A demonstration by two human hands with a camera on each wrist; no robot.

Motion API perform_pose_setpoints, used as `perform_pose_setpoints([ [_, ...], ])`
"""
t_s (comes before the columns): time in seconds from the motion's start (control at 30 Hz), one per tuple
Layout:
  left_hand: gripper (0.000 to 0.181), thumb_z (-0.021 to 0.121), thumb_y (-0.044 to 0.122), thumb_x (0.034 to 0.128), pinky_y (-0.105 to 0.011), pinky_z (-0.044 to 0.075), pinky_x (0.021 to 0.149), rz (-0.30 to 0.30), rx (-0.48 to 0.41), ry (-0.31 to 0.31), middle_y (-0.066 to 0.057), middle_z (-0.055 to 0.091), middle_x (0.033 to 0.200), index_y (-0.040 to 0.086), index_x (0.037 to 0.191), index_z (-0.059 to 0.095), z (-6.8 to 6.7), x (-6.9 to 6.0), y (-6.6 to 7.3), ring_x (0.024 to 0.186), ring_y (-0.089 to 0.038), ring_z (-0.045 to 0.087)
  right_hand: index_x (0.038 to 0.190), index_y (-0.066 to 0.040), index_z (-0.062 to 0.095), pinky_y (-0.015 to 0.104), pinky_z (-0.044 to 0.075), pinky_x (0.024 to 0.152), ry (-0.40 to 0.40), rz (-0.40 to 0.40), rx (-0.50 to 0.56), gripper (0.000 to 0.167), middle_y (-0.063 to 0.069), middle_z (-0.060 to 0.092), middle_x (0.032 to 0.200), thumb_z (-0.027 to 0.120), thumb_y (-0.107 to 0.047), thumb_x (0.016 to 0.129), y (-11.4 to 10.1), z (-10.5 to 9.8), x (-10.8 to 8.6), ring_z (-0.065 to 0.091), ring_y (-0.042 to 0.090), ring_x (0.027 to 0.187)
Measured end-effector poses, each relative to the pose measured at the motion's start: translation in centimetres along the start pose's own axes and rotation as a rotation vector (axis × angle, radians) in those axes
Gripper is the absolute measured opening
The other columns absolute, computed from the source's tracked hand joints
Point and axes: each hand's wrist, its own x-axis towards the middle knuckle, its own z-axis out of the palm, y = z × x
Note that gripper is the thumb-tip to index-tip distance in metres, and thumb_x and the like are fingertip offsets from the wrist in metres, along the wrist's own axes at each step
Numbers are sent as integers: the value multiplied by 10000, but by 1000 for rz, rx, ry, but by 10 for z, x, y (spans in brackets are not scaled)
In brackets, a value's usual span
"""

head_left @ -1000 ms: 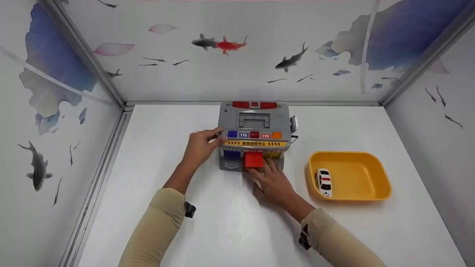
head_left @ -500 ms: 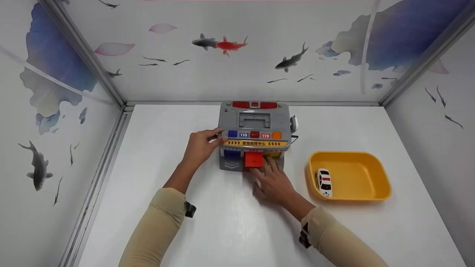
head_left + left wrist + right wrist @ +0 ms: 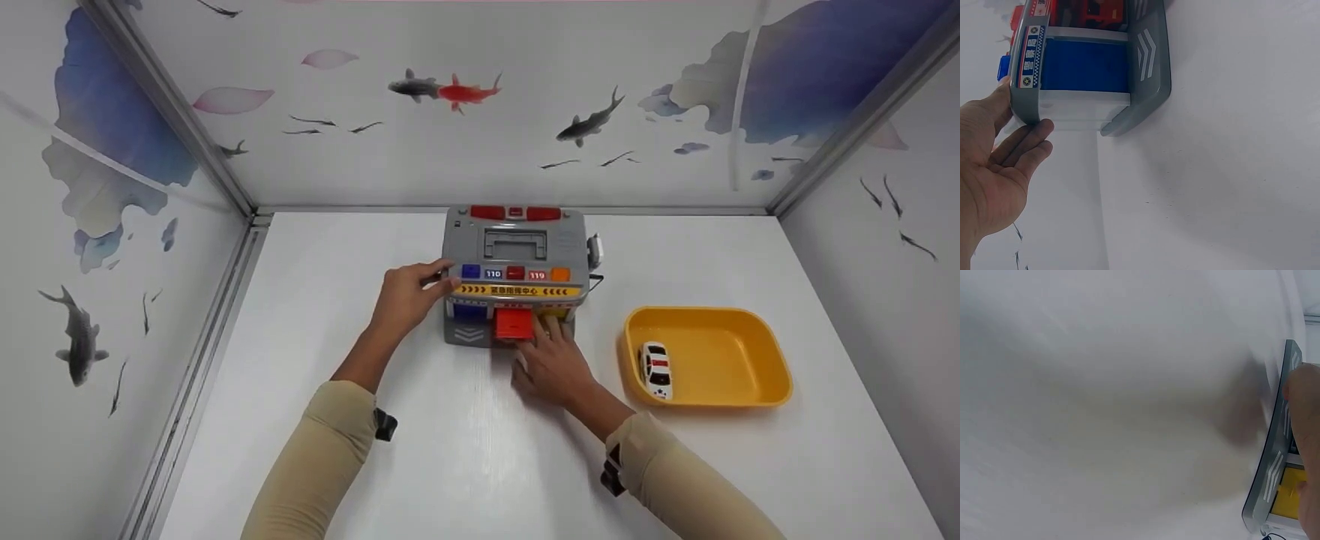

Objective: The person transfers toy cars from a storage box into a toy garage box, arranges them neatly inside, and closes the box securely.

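Observation:
A grey toy emergency station (image 3: 517, 247) stands at the back of the white table, with a red flap (image 3: 514, 324) raised at its middle bay. My left hand (image 3: 409, 296) holds its front left roof corner between thumb and fingers. In the left wrist view the blue door (image 3: 1085, 64) is down, and a red toy shape (image 3: 1103, 12) shows in the bay beside it. My right hand (image 3: 555, 364) reaches to the station's front, with fingers extended by the red flap and the yellow door (image 3: 1287, 498). Its fingertips are partly hidden.
A yellow tray (image 3: 720, 367) sits to the right of the station, with a white toy car (image 3: 656, 370) at its left end. Printed panels enclose the table (image 3: 450, 450) at the back and both sides. A small handset-like part (image 3: 595, 250) juts from the station's right side.
My right hand has shifted slightly, and its fingers have moved from beneath the red flap toward the yellow door. The left hand keeps its hold, and the station stays in place.

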Motion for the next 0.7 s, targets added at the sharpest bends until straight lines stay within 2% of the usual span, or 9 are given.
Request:
perform_pose_setpoints([
  [0.17, 466, 759, 465, 1053, -481, 607, 1138, 22, 18, 11, -80, 781, 1409, 233, 1457, 750, 0, 1, -2, 1353, -313, 731, 1671, -117, 478, 700, 364, 1308, 5, 4, -4, 665, 182, 402, 1757, 634, -386, 1083, 2, 0, 4, 387, 466, 1571],
  [0.5, 482, 762, 480, 1048, -471, 605, 1142, 19, 17, 7, -83, 782, 1407, 233, 1462, 746, 1, 1, -2, 1354, -310, 730, 1726, -137, 340, 702, 381, 1297, 37, 16, -29, 784, 153, 407, 1731, 676, -339, 1048, 4, 3, 9, 367, 426, 1561],
  [0.7, 485, 759, 468, 1053, -476, 612, 1129, 32, 25, 6, -94, 780, 1409, 221, 1470, 739, 1, 1, -3, 1341, -312, 737, 1708, -139, 371, 657, 428, 1277, 55, -3, -41, 745, 156, 422, 1711, 673, -286, 1043, 4, 4, 7, 396, 413, 1516],
])
